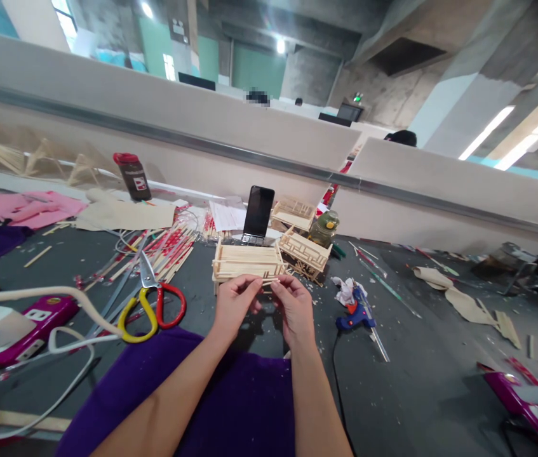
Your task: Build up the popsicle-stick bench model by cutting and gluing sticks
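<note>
Between the fingertips of both hands is a short thin wooden stick [269, 282], held level. My left hand [239, 303] pinches its left end and my right hand [293, 306] pinches the right end. Just behind the fingers stands a small stick-built wooden model [247, 259] with a slatted top; the hands hide part of its front. To its right is a second stick model [305, 249] with a latticed side, and a third one [293, 213] sits farther back.
Scissors [152, 298] with yellow and red handles lie on the left, near bundled sticks [166, 254]. A blue glue gun [357, 314] with a cord rests on the right. A phone [259, 212] stands upright behind the models, beside a green bottle [324, 228]. A purple power strip [54, 314] is far left.
</note>
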`<state>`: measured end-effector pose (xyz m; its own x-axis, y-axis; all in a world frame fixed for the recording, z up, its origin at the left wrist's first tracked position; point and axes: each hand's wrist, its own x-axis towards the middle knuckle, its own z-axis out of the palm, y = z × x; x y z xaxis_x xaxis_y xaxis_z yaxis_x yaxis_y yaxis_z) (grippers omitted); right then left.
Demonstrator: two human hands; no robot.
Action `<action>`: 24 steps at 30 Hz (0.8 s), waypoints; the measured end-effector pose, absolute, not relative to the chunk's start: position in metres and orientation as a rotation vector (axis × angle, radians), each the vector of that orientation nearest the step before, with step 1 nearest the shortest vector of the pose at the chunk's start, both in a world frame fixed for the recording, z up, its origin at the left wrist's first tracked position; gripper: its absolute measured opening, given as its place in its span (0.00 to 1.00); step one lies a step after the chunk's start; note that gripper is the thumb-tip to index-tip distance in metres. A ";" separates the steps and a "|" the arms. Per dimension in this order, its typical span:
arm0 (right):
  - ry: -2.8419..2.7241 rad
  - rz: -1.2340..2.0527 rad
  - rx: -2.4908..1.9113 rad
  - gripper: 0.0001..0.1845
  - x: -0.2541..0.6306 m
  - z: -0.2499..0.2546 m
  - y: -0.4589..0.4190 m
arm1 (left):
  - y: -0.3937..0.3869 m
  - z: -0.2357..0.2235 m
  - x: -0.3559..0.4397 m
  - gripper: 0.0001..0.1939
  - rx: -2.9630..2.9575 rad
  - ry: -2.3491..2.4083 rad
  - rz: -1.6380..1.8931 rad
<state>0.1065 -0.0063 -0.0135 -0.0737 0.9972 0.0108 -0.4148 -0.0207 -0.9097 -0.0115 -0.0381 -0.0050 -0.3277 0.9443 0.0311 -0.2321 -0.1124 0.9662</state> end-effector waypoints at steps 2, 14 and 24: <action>-0.934 1.450 -0.852 0.15 0.107 -0.013 -0.006 | -0.038 -0.005 -0.012 0.14 0.894 1.197 1.581; -1.176 1.490 -0.958 0.15 0.127 -0.004 -0.004 | -0.042 -0.005 -0.015 0.15 0.816 1.090 1.459; -1.452 1.660 -0.901 0.12 0.132 -0.005 -0.009 | -0.044 -0.008 -0.015 0.14 0.916 1.055 1.519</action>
<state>0.1318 -0.0088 -0.0048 -0.4785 0.8774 -0.0349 -0.0821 -0.0843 -0.9931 -0.0153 -0.0437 -0.0077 -0.1830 0.9826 0.0311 -0.3143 -0.0885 0.9452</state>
